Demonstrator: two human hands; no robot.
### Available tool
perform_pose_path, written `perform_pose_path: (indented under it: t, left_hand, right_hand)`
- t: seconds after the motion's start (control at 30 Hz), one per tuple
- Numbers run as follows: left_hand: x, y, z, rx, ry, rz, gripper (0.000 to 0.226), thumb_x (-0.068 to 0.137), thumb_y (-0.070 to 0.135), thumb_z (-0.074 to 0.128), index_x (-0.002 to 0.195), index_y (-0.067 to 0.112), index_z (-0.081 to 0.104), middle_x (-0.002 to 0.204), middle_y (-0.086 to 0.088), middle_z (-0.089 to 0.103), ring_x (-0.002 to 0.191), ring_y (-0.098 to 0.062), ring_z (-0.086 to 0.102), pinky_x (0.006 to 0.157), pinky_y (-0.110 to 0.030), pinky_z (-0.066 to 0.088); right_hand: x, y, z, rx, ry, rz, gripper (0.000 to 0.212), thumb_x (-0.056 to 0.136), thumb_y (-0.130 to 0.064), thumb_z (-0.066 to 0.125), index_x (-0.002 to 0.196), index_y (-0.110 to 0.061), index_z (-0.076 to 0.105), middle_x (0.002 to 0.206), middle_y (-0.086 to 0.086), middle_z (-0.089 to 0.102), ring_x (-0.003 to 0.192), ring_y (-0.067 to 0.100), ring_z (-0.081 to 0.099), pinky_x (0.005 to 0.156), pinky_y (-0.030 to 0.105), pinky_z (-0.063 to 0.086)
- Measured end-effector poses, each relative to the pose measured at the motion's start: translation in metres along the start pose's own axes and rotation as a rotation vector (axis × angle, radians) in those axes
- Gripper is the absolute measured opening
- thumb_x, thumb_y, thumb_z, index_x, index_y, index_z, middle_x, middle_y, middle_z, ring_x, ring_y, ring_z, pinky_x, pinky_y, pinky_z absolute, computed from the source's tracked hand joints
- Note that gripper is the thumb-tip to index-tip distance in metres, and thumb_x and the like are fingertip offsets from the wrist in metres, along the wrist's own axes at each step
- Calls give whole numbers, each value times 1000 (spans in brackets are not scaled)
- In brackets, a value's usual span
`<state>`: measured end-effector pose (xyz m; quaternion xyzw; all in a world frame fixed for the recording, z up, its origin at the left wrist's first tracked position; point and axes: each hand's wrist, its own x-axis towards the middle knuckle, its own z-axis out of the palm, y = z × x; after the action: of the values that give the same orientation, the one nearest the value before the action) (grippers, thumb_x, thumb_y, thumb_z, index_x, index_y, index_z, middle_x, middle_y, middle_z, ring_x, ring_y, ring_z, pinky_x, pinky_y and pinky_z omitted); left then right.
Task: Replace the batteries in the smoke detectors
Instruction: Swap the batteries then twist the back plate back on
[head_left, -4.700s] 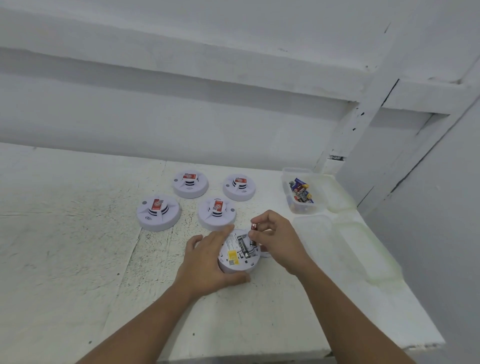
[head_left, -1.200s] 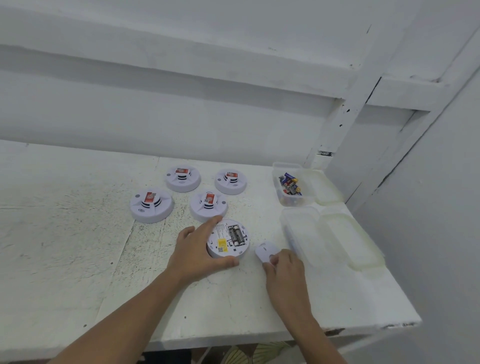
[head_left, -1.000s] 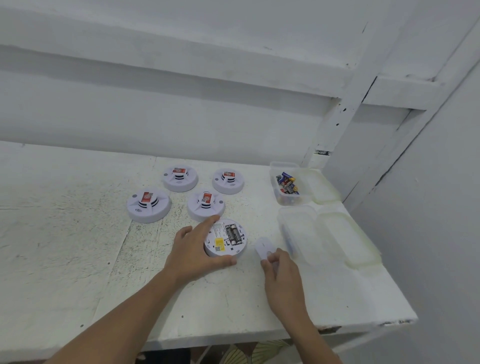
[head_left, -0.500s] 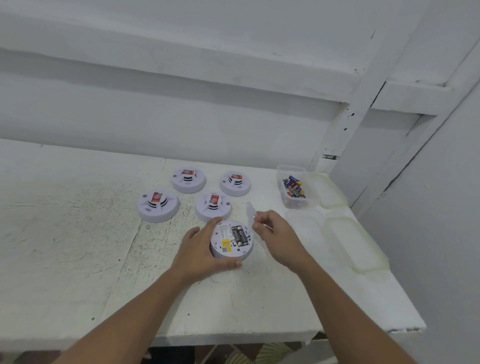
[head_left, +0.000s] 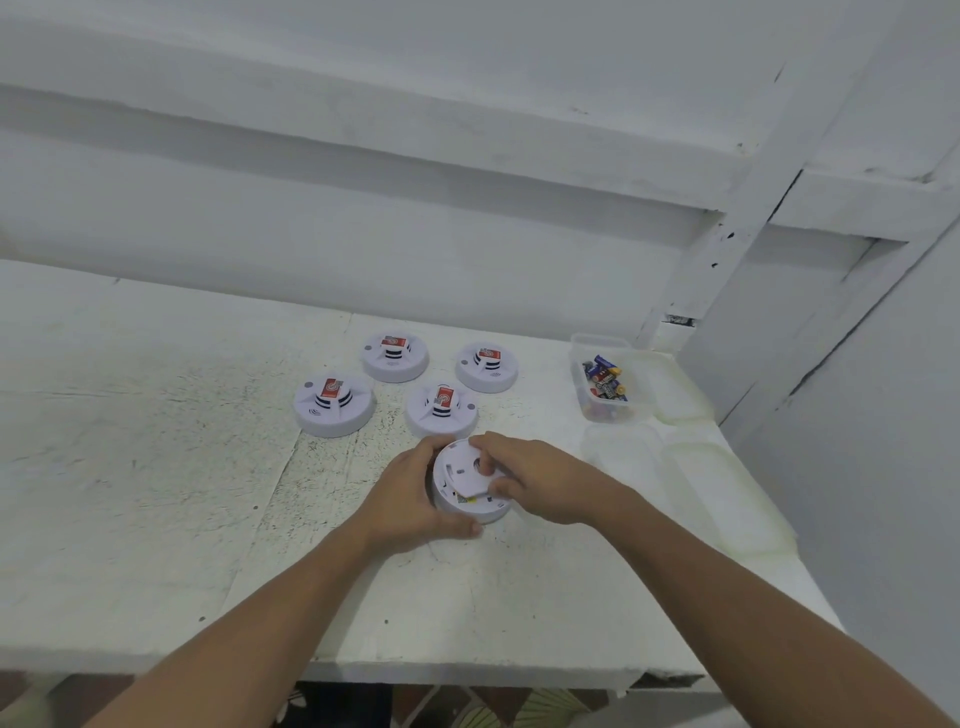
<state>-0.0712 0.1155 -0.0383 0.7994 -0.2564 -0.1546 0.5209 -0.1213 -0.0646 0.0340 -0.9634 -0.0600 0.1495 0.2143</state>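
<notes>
A white smoke detector (head_left: 457, 506) lies upside down near the middle of the white table (head_left: 156, 467). My left hand (head_left: 410, 504) grips its left rim. My right hand (head_left: 535, 480) holds a small white battery cover (head_left: 470, 480) against the detector's back, thumb and fingers on the cover. The battery bay is hidden under the cover. Several other white smoke detectors with red labels stand upright behind: one at far left (head_left: 333, 408), one just behind my hands (head_left: 441, 410), two further back (head_left: 396, 356) (head_left: 487, 365).
A clear plastic tub (head_left: 602, 384) with several batteries sits at the back right. An empty clear tub (head_left: 623, 457) and two lids (head_left: 727, 493) lie to the right. The table's front edge (head_left: 467, 670) is close below my arms. A wall rises on the right.
My right hand picked up the battery cover from the table to the right of the detector and brought it onto the detector's back. My left hand stayed on the detector.
</notes>
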Motion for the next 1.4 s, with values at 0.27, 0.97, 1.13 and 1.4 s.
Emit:
perform_pose_path:
  t: [0.27, 0.97, 1.13, 1.4]
  left_hand:
    - [-3, 4, 1, -23, 24, -27, 90, 40, 33, 95, 116, 39, 47, 107, 18, 63, 96, -1, 61, 82, -33, 54]
    - [-1, 2, -1, -16, -3, -8, 91, 40, 35, 94, 118, 42, 48, 109, 20, 63, 99, -3, 61, 85, -36, 54]
    - [1, 2, -14, -27, -124, -20, 84, 52, 31, 92, 121, 43, 47, 114, 24, 62, 106, 1, 59, 93, -35, 50]
    - [0, -4, -9, -5, -46, -18, 84, 49, 38, 92, 121, 40, 49, 114, 25, 63, 105, 6, 59, 91, -28, 49]
  right_hand:
    - [6, -2, 6, -65, -49, 10, 36, 91, -17, 54, 126, -16, 46, 111, -2, 57, 98, 21, 53, 88, 40, 46]
    - [4, 5, 12, 59, 13, -74, 40, 96, -18, 50, 135, -26, 52, 155, -10, 27, 143, 3, 20, 109, 18, 22]
    - [4, 8, 20, 106, 36, -90, 41, 97, -15, 50, 137, -22, 50, 155, -6, 28, 145, 4, 16, 116, 27, 21]
    - [4, 12, 39, 176, 139, -96, 41, 97, -10, 48, 137, -21, 49, 155, -5, 26, 146, 8, 15, 118, 22, 8]
